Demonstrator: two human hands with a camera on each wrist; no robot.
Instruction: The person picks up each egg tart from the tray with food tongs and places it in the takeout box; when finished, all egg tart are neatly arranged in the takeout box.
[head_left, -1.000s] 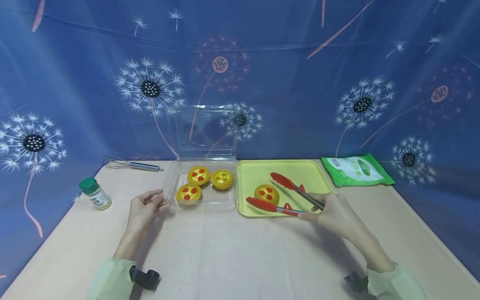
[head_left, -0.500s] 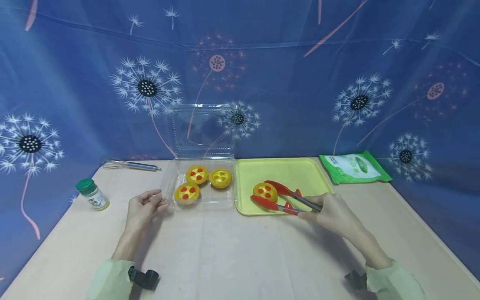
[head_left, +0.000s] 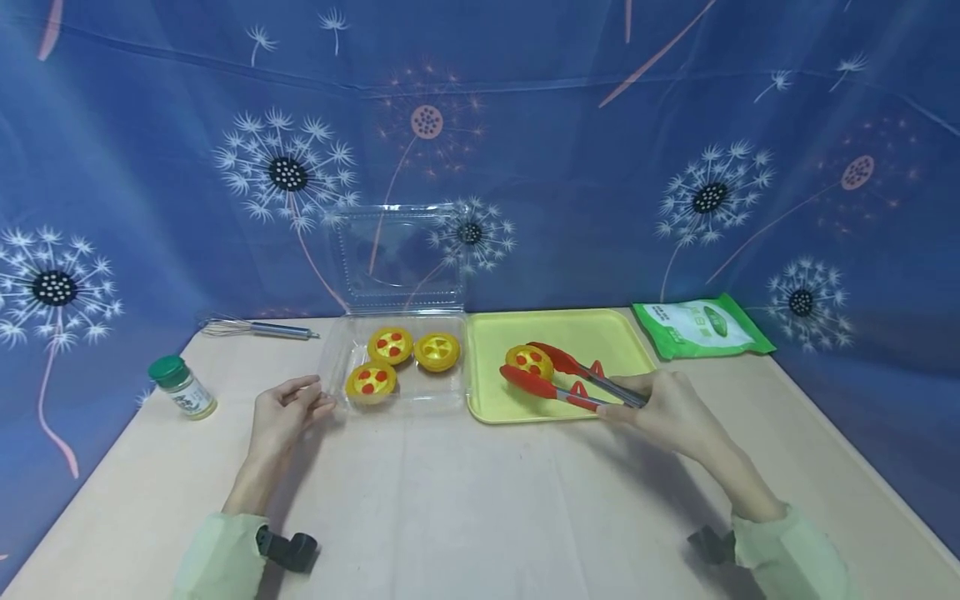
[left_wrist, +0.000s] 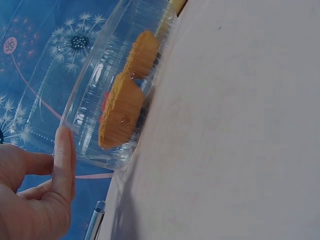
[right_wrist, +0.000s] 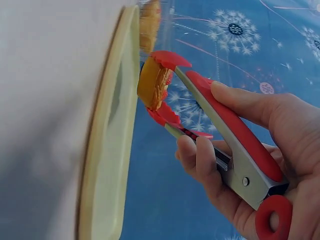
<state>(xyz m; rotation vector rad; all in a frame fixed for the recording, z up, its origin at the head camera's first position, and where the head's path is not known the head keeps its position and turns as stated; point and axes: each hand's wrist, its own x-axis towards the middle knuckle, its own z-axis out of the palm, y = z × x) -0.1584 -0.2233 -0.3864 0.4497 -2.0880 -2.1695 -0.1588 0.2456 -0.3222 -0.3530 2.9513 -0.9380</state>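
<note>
My right hand (head_left: pixel 678 419) grips red-tipped tongs (right_wrist: pixel 235 135) by the handles. Between the tong heads is a yellow egg tart (right_wrist: pixel 152 84) with red dots on top, raised a little off the yellow tray (head_left: pixel 592 329). To the left stands a clear plastic clamshell container (head_left: pixel 450 397), its lid (head_left: pixel 397 258) upright at the back. Inside lie one tart with a plain yellow top (head_left: pixel 437 352) and two red-dotted tarts, one at the back (head_left: pixel 390 345) and one at the front (head_left: pixel 371 382). My left hand (head_left: pixel 281 421) holds the container's left edge with thumb and fingers.
At the far left is a green-capped shaker bottle (head_left: pixel 182 387), with a whisk (head_left: pixel 258 328) lying behind it. A green and white packet (head_left: pixel 703 326) lies right of the tray. Blue dandelion-print cloth (head_left: pixel 555 183) hangs behind the table.
The tongs have closed around the tart on the tray and lifted it slightly. My left hand has stayed at the container's edge. The head view has shifted a little.
</note>
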